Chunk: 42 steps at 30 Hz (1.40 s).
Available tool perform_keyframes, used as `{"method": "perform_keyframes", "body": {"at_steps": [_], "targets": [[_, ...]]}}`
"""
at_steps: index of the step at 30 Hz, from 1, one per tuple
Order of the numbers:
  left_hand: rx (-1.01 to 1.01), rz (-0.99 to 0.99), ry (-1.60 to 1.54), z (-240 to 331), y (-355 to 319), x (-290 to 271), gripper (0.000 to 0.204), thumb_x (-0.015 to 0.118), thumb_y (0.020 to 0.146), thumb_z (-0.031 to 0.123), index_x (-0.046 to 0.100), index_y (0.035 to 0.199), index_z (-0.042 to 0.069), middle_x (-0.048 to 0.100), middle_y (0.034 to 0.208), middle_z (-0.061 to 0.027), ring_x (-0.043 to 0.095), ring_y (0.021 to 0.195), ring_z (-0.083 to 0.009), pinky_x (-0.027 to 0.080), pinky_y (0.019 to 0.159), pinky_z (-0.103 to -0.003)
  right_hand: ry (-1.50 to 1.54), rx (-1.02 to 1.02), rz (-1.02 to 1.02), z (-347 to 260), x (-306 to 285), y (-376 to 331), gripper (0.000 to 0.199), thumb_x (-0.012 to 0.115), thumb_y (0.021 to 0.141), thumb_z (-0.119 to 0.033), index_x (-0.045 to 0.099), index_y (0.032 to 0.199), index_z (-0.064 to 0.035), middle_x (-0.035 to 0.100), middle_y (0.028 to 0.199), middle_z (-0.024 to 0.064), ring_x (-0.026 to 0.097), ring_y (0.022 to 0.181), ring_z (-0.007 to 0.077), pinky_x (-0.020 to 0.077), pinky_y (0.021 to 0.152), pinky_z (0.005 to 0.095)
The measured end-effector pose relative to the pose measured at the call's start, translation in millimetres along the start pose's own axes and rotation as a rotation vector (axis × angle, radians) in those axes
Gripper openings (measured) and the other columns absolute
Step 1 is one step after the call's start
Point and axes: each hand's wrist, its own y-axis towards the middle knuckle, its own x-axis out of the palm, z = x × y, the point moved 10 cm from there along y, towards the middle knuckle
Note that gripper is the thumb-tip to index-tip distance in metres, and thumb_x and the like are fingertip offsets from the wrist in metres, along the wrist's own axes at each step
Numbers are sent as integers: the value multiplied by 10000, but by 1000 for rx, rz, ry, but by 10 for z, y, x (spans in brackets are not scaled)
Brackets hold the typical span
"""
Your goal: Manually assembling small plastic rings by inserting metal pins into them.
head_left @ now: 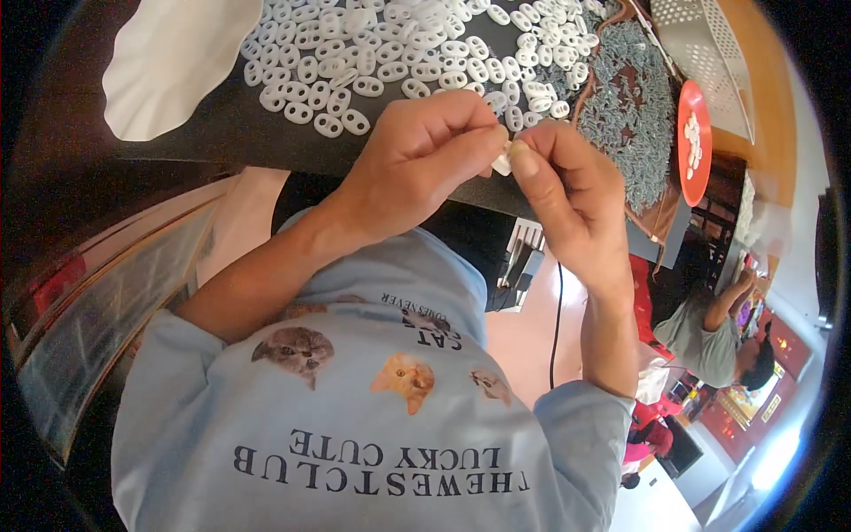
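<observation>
Close together at the table's front edge, my two hands meet fingertip to fingertip. My left hand [424, 160] is closed in a pinch, and my right hand [572, 195] is pinched against it. Between them shows a small white plastic piece [502, 166], mostly covered by the fingers. It looks like the many loose white oval pieces with two holes [368, 86] spread over the dark table just beyond my hands. Whether the fingers also hold something smaller is hidden.
To the right lies a heap of small grey metal parts [629, 115], perhaps screws, on a brown sheet. A red plate [683, 184] holds several white pieces. A white scalloped tray [168, 71] sits at the left, a perforated white basket [700, 44] at the back right. Another person [709, 341] sits farther right.
</observation>
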Motion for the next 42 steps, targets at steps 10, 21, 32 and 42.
{"method": "perform_keyframes", "body": {"at_steps": [10, 21, 32, 42], "targets": [[-33, 28, -88, -55, -6, 15, 87, 533, 891, 121, 567, 890, 40, 557, 734, 16, 502, 588, -30, 417, 483, -184, 262, 132, 167, 167, -54, -7, 172, 587, 897, -143, 577, 815, 8, 544, 672, -11, 434, 629, 36, 376, 547, 197], [-121, 32, -190, -71, -35, 16, 43, 566, 862, 36, 548, 872, -2, 522, 748, 33, 454, 660, 2, 357, 541, -156, 456, 219, 168, 293, 1, -32, 156, 575, 903, -127, 583, 811, -2, 515, 670, -58, 383, 606, 16, 314, 521, 177], [-52, 7, -123, -58, -11, 46, 74, 569, 865, 95, 566, 886, 25, 570, 747, -13, 539, 606, -65, 452, 505, -205, 445, 231, 152, 254, -9, -65, 149, 576, 902, -136, 599, 905, 11, 508, 674, -48, 392, 581, 14, 296, 502, 171], [-71, -58, -52, 17, -17, 48, 165, 551, 898, 139, 578, 851, -17, 580, 772, -16, 524, 724, -53, 425, 650, -201, -137, 401, 674, 925, -1875, -443, 162, 604, 877, -196, 635, 840, -41, 455, 614, -85, 358, 527, 0, 250, 472, 174]]}}
